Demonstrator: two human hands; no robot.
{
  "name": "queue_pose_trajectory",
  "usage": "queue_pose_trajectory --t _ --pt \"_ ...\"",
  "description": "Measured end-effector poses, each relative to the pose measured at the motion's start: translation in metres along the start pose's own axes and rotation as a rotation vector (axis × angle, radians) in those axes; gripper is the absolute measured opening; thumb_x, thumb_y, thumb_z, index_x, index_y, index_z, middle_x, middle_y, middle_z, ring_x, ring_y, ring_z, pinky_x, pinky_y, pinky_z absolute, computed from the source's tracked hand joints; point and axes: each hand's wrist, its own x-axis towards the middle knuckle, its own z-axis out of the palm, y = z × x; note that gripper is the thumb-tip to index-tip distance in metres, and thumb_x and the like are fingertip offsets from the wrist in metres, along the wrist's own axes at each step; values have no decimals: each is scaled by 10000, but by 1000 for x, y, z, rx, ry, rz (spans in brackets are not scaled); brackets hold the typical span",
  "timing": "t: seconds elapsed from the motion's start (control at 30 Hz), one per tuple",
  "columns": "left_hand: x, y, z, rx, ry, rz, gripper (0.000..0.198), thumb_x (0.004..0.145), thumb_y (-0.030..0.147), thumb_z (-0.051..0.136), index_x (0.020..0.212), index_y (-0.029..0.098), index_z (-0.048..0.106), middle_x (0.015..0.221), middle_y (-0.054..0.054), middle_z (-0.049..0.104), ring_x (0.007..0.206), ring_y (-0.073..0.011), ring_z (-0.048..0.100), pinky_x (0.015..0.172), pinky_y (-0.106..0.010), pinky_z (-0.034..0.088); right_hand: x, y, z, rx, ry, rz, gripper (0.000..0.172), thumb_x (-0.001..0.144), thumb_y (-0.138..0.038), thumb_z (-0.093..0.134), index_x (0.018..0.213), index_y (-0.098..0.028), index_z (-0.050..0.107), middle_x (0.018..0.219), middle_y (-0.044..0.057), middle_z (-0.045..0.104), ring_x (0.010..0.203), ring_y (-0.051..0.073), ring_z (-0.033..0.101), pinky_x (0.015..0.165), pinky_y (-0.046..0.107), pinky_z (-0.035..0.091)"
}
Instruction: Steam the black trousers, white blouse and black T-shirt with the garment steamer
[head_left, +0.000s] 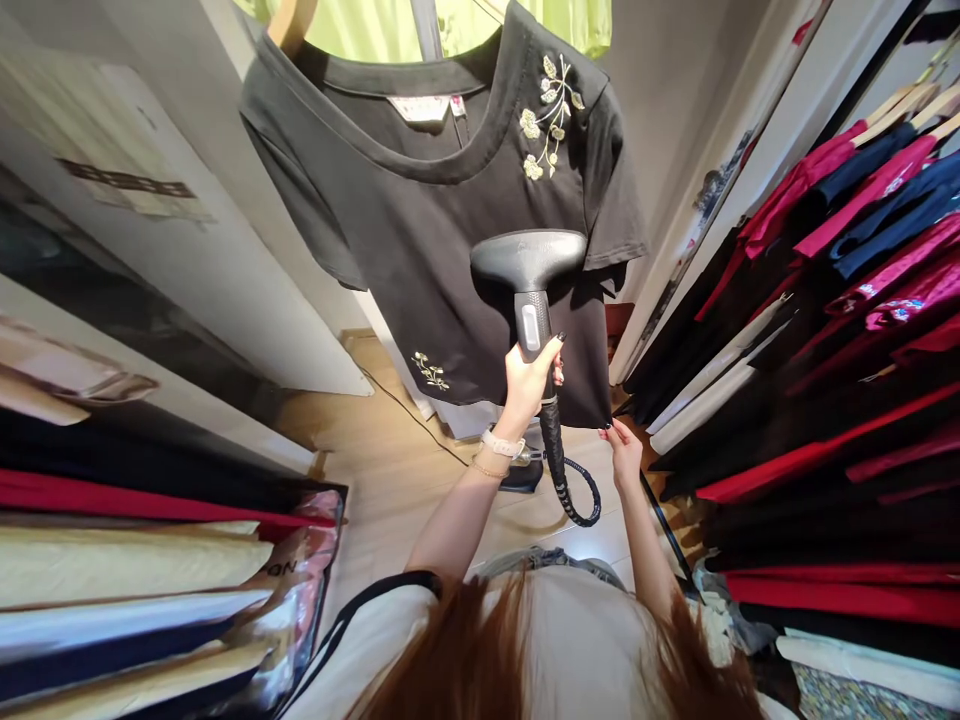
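Observation:
A black short-sleeved T-shirt (442, 260) with gold floral embroidery at one shoulder and near the hem hangs in front of me on a wooden hanger (291, 24). My left hand (531, 378) is wrapped round the handle of a black garment steamer (529, 262). The steamer's wide head lies over the shirt's right side, below the embroidered shoulder; whether it touches the cloth I cannot tell. My right hand (624, 448) pinches the shirt's bottom right corner at the hem. From the steamer handle a black ribbed hose (553, 450) runs down and loops round.
Clothes on hangers (862, 220) fill a rack along the right. Folded fabrics (135, 570) lie stacked at the lower left. A thin cable (409, 410) crosses the wooden floor (367, 450). Behind the shirt hangs a lime-green garment (360, 30).

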Motion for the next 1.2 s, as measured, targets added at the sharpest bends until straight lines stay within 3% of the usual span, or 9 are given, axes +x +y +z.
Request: queue_pose_trajectory --t 0.63,0.93,1.2 --pt "-16 -46 -17 48 5 -158 376 731 433 813 702 164 552 585 25 549 434 -71 498 420 -207 428 -12 -10 -2 -36 -37 8 503 671 -502 791 1022 -142 772 895 90 766 740 187 693 808 383 566" --pt "-26 -82 -27 44 -10 -270 378 732 449 807 769 163 563 625 23 576 436 -74 508 420 -211 438 -11 -17 -7 -31 -12 8 491 667 -471 802 1027 -140 761 872 83 762 763 193 696 825 389 565" --pt "-38 -95 -30 93 -43 -282 403 731 474 807 749 170 543 603 34 554 424 -71 499 416 -207 425 -11 -21 -11 -31 3 5 491 663 -479 804 1015 -140 757 850 75 762 751 193 692 820 374 560"
